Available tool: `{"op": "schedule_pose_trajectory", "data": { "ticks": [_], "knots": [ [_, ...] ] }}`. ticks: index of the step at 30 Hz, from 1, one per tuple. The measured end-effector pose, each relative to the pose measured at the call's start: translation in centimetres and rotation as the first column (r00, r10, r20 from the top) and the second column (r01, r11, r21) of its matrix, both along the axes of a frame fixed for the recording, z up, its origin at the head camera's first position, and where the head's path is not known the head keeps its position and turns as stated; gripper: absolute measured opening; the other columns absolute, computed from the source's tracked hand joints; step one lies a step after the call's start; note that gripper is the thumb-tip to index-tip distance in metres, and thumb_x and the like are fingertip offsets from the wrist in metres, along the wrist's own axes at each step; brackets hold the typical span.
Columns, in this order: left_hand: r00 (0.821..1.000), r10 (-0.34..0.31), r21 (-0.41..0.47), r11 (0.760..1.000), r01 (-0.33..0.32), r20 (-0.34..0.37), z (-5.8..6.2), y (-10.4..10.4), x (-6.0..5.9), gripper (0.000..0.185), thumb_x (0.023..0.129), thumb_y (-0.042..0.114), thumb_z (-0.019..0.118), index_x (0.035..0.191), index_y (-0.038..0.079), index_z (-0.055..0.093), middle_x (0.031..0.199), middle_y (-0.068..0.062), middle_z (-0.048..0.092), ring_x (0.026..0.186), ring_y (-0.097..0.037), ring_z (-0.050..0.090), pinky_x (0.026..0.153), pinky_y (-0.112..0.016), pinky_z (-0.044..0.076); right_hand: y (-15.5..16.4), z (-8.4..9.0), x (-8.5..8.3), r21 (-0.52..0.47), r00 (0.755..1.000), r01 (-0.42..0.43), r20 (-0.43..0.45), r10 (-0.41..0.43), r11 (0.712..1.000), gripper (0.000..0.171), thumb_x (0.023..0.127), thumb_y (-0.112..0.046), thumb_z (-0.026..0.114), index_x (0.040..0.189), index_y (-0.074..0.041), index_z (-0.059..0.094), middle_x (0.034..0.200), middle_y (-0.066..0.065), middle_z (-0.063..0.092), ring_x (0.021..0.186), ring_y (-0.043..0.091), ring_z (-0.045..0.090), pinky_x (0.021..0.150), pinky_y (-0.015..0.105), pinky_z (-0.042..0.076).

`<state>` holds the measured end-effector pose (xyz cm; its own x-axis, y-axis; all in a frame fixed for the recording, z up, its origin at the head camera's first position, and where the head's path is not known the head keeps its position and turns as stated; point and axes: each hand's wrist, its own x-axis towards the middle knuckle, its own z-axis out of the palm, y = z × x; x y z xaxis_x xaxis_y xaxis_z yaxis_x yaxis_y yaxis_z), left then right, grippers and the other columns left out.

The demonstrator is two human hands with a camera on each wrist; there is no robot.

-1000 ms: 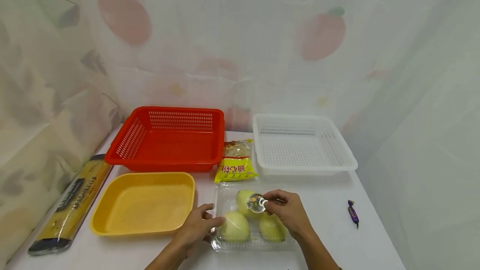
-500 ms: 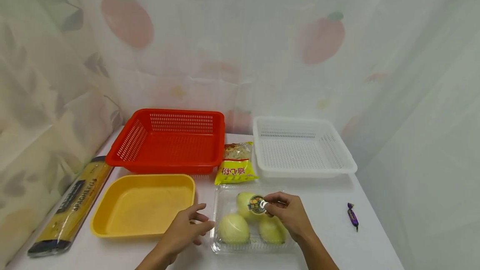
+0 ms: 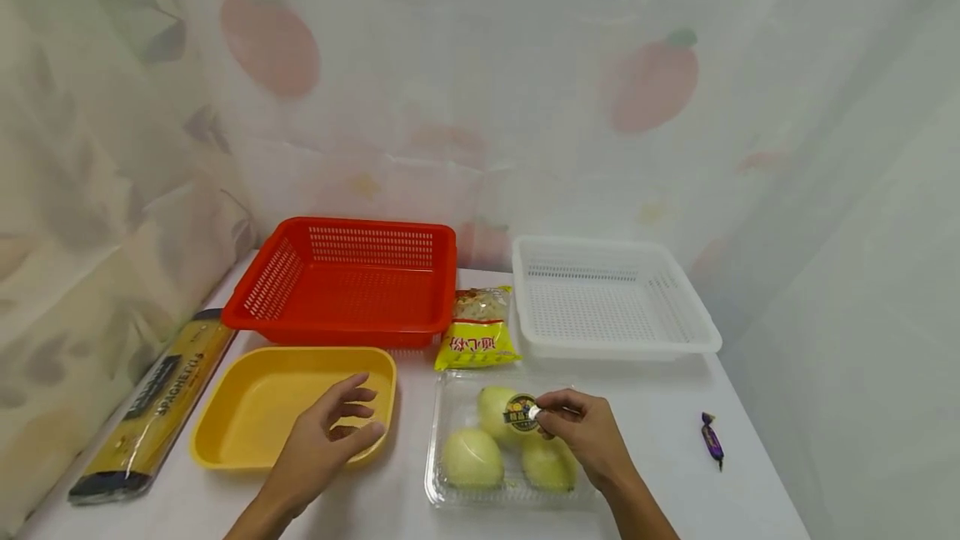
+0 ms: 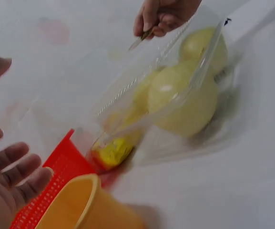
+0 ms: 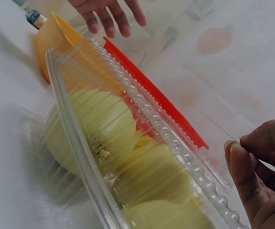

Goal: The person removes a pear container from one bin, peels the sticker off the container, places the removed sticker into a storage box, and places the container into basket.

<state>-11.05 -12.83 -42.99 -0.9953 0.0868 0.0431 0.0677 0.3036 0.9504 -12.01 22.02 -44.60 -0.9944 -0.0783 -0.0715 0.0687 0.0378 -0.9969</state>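
A clear clamshell box point(image 3: 510, 440) of three pale round fruits is seen on the desk point(image 3: 660, 448), just right of the yellow tray point(image 3: 292, 407). Its thin lid is pinched by the right hand point(image 3: 581, 432); the left hand point(image 3: 326, 440) is held open, empty. The box is judged light, flexible and slippery, best gripped at the rims.

Two baskets point(image 3: 345, 286), one yellow tray point(image 3: 225, 448), one clamshell point(image 3: 442, 473), three pears point(image 3: 471, 457), one snack packet point(image 3: 477, 340), one candy point(image 3: 712, 440), one spaghetti pack point(image 3: 153, 407).

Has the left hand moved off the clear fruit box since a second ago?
Yes. The left hand has left the clear fruit box and drifted left, now hovering over the yellow tray. The right hand pinches the box's sticker.
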Motion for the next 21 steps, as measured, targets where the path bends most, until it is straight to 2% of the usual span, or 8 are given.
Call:
{"op": "schedule_pose_trajectory", "data": {
  "ticks": [4, 10, 13, 15, 17, 19, 21],
  "knots": [
    [0.991, -0.037, -0.054, 0.998, 0.03, -0.128, -0.3, -1.5, -0.1, 0.068, 0.082, 0.019, 0.078, 0.141, 0.011, 0.045, 0.126, -0.007, 0.057, 0.111, -0.025, 0.052, 0.086, -0.029, 0.05, 0.0, 0.0, 0.1, -0.013, 1.0, -0.004, -0.012, 0.004, 1.0, 0.023, 0.083, 0.002, 0.072, 0.103, 0.013, 0.065, 0.095, 0.025, 0.063, 0.073, 0.023, 0.065, 0.069, 0.035, 0.057],
    [0.989, -0.036, -0.147, 0.989, 0.014, -0.144, -0.1, -3.3, -0.1, 0.077, 0.081, 0.026, 0.08, 0.146, 0.02, 0.039, 0.137, -0.006, 0.049, 0.116, -0.01, 0.044, 0.091, -0.016, 0.042, 0.2, 0.0, 0.2, -0.033, 1.0, -0.002, -0.016, 0.001, 0.999, 0.024, 0.083, 0.002, 0.072, 0.103, 0.014, 0.065, 0.094, 0.024, 0.063, 0.074, 0.023, 0.066, 0.069, 0.036, 0.057],
    [0.979, -0.036, -0.177, 0.984, 0.0, -0.198, -0.2, -4.4, -0.3, 0.082, 0.078, 0.022, 0.082, 0.148, 0.022, 0.038, 0.141, -0.006, 0.046, 0.118, -0.006, 0.042, 0.091, -0.009, 0.036, 0.2, 0.0, 0.3, -0.039, 1.0, 0.001, -0.01, -0.002, 0.999, 0.025, 0.082, 0.003, 0.073, 0.103, 0.014, 0.064, 0.094, 0.023, 0.063, 0.074, 0.023, 0.066, 0.069, 0.035, 0.057],
    [0.973, -0.031, -0.205, 0.979, -0.017, -0.23, -0.4, -5.2, -0.4, 0.086, 0.076, 0.02, 0.084, 0.148, 0.023, 0.037, 0.142, -0.006, 0.044, 0.119, -0.01, 0.042, 0.091, -0.005, 0.032, 0.3, 0.0, 0.3, -0.051, 1.0, 0.003, -0.003, -0.003, 0.999, 0.026, 0.082, 0.003, 0.073, 0.103, 0.015, 0.064, 0.094, 0.023, 0.063, 0.074, 0.023, 0.065, 0.07, 0.035, 0.057],
    [0.972, -0.013, -0.239, 0.97, -0.044, -0.233, -0.5, -6.1, -0.4, 0.089, 0.075, 0.021, 0.085, 0.149, 0.023, 0.037, 0.143, -0.008, 0.042, 0.121, -0.018, 0.042, 0.09, -0.003, 0.029, 0.2, 0.0, 0.3, -0.059, 1.0, 0.005, 0.0, -0.005, 0.998, 0.026, 0.081, 0.004, 0.073, 0.103, 0.015, 0.064, 0.094, 0.024, 0.063, 0.073, 0.023, 0.065, 0.069, 0.035, 0.057],
    [0.978, 0.01, -0.252, 0.966, -0.064, -0.208, -0.6, -7.1, -0.5, 0.091, 0.074, 0.022, 0.085, 0.15, 0.021, 0.035, 0.145, -0.012, 0.039, 0.124, -0.031, 0.04, 0.101, -0.017, 0.032, 0.2, 0.0, 0.3, -0.062, 1.0, 0.007, 0.002, -0.006, 0.998, 0.026, 0.081, 0.004, 0.073, 0.103, 0.016, 0.064, 0.094, 0.024, 0.063, 0.073, 0.023, 0.065, 0.069, 0.035, 0.057],
    [0.985, 0.039, -0.265, 0.961, -0.084, -0.169, -0.8, -8.1, -0.6, 0.094, 0.075, 0.024, 0.084, 0.152, 0.021, 0.031, 0.147, -0.017, 0.033, 0.124, -0.044, 0.037, 0.106, -0.042, 0.034, 0.1, 0.0, 0.3, -0.063, 1.0, 0.009, 0.001, -0.008, 0.998, 0.025, 0.081, 0.004, 0.072, 0.102, 0.016, 0.064, 0.094, 0.024, 0.062, 0.073, 0.023, 0.065, 0.069, 0.035, 0.057]
  ]
}}
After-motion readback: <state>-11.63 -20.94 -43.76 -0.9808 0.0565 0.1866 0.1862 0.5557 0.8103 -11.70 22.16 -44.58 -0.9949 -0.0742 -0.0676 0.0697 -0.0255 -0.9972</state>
